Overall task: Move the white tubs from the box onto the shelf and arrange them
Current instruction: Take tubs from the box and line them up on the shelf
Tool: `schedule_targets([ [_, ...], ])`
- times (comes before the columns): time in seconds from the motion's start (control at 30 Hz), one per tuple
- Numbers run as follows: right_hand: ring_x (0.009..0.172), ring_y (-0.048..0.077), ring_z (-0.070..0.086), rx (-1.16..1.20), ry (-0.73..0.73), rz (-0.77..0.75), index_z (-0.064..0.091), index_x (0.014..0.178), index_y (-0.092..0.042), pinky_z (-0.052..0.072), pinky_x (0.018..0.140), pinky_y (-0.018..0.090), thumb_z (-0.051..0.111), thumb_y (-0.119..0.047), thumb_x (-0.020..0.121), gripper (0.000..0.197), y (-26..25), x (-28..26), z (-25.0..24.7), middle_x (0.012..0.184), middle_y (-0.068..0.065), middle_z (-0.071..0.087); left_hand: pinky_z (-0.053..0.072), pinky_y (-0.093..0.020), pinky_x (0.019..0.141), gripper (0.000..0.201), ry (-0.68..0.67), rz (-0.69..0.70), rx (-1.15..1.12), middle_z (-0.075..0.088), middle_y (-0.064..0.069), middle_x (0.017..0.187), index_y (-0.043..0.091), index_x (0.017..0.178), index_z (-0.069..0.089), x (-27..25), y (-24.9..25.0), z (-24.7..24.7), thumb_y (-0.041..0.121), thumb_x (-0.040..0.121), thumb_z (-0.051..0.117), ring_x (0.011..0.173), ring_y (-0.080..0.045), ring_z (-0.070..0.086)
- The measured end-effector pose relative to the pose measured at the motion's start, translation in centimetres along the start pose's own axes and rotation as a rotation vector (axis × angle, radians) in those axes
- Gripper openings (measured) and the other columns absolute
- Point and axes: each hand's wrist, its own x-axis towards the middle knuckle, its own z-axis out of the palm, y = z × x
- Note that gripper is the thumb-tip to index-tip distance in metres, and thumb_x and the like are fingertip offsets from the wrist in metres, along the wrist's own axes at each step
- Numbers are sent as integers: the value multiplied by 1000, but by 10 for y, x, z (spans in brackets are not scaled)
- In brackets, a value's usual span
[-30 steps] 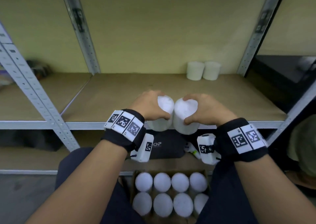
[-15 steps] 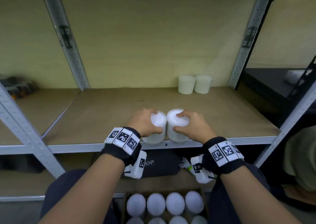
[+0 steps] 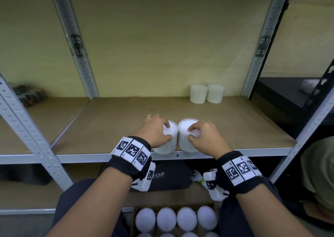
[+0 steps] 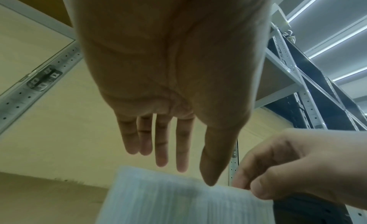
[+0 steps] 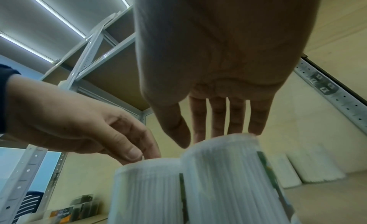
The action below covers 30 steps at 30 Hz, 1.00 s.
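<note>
Two white ribbed tubs stand side by side at the front edge of the brown shelf (image 3: 112,126). My left hand (image 3: 169,133) is over the left tub (image 3: 165,149); the left wrist view shows its fingers (image 4: 161,156) straight above that tub (image 4: 178,203), thumb tip at its rim. My right hand (image 3: 190,135) rests its fingertips on the lid of the right tub (image 3: 187,123). Its fingers (image 5: 236,122) point straight down onto that tub (image 5: 228,180), next to the left one (image 5: 147,188). Two more tubs (image 3: 198,94) (image 3: 215,93) stand at the shelf's back right.
A cardboard box (image 3: 133,217) below my arms holds several white tubs (image 3: 186,218). A black bag (image 3: 169,177) lies on the lower shelf. Grey perforated posts (image 3: 79,56) (image 3: 260,47) frame the bay. Dark items (image 3: 27,95) sit on the left shelf; an olive object (image 3: 318,173) is at the right.
Both tubs went from held in the air before the shelf edge to standing on its front edge. My fingers have loosened on the lids, and the view has tilted upward.
</note>
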Motion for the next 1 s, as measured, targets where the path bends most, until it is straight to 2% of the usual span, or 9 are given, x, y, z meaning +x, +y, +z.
schedule_targets([
  [0.13, 120, 17, 51, 8, -25, 21, 67, 113, -20, 42, 100, 29, 57, -21, 87, 28, -2, 0, -4, 128, 2, 57, 40, -30, 97, 32, -6, 43, -2, 51, -2, 128, 18, 119, 59, -3, 1, 2, 25, 88, 61, 123, -17, 45],
  [0.3, 116, 20, 57, -35, -47, 12, 67, 117, -17, 46, 96, 29, 56, -20, 90, 29, -5, 2, -8, 129, 2, 59, 42, -25, 86, 31, 47, 51, -3, 54, -1, 129, 19, 119, 60, -1, -1, 6, 22, 88, 61, 114, -18, 55],
  [0.4, 115, 22, 58, -32, -56, 27, 66, 118, -17, 48, 96, 31, 56, -20, 91, 29, -7, 8, -8, 128, 4, 60, 46, -27, 88, 31, 57, 49, -10, 55, -2, 131, 18, 120, 61, 4, -2, 7, 22, 89, 62, 113, -19, 58],
  [0.57, 118, 18, 57, 4, -48, 19, 67, 116, -15, 47, 102, 32, 59, -19, 90, 28, -7, 29, -7, 124, 2, 65, 46, -29, 90, 31, 91, 29, -16, 55, -4, 133, 16, 121, 61, 23, -7, 8, 20, 91, 59, 113, -21, 59],
  [0.7, 115, 20, 60, -3, -52, 11, 68, 117, -12, 48, 100, 31, 61, -17, 90, 29, -7, 56, -5, 123, 4, 66, 46, -29, 90, 31, 101, 11, -19, 56, -6, 134, 14, 122, 62, 46, -10, 5, 17, 92, 58, 114, -22, 59],
  [0.8, 117, 23, 56, -13, -58, 37, 67, 117, -13, 45, 98, 32, 61, -19, 90, 29, -3, 79, 0, 124, 6, 64, 47, -31, 93, 30, 100, -24, -35, 53, -7, 136, 16, 120, 65, 67, -15, 5, 18, 90, 60, 112, -23, 61],
  [0.9, 113, 23, 60, -9, -26, 47, 70, 113, -12, 47, 95, 31, 63, -20, 89, 27, 3, 106, 5, 122, 7, 66, 46, -30, 97, 30, 102, -22, -62, 56, -8, 135, 14, 119, 66, 91, -19, 4, 17, 90, 62, 115, -23, 60],
  [1.0, 110, 24, 63, -15, -6, 52, 71, 112, -12, 50, 97, 35, 64, -20, 88, 26, 7, 132, 8, 121, 7, 66, 45, -30, 99, 30, 118, -6, -66, 60, -7, 131, 12, 118, 67, 118, -22, 2, 15, 89, 64, 117, -21, 60],
])
